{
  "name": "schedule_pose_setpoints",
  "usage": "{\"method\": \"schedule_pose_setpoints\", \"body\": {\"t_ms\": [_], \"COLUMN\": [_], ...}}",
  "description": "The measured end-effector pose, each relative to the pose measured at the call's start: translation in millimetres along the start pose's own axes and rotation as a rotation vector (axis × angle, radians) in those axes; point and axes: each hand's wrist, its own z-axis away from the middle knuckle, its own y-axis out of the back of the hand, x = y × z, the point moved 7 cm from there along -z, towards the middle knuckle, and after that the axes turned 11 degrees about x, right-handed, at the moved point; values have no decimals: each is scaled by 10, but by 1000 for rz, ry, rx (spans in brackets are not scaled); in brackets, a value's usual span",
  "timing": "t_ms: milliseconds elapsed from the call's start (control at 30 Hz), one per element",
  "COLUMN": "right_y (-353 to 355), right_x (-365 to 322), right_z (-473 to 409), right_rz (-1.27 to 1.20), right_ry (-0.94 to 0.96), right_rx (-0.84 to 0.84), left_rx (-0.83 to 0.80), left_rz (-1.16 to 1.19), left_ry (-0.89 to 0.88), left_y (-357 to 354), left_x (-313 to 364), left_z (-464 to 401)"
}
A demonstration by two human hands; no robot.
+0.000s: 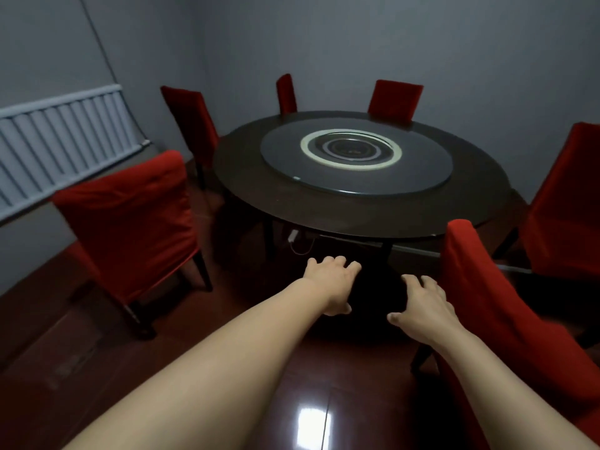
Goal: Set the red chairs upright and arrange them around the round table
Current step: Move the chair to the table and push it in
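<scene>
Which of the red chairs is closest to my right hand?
The red chair at near right, its back rising just beside your right hand. The other chairs stand farther off, around the round table or across at near left.

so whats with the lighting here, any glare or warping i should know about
Head view: the room is dim, and a bright glare patch sits on the glossy floor. The wide lens bends the radiator and wall edges. It is nearly black under the round table, so what the left hand and right hand touch is unclear.
</scene>
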Motion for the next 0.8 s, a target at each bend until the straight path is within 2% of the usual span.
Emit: {"method": "schedule_pose_setpoints", "body": {"t_ms": [167,367,500,800], "right_y": [93,232,291,271], "right_x": [151,671,1013,1622], "right_z": [106,180,112,-211], "right_rz": [8,29,35,15], "right_ry": [69,39,-15,-266], "right_rx": [4,26,80,130], "left_rx": [-21,-16,-21,13], "left_rz": [-1,31,21,6], "left_ry": [112,86,4,-250], "left_y": [-7,-90,-145,-299], "left_x": [127,677,1027,1596], "left_z": [221,154,-115,-1081]}}
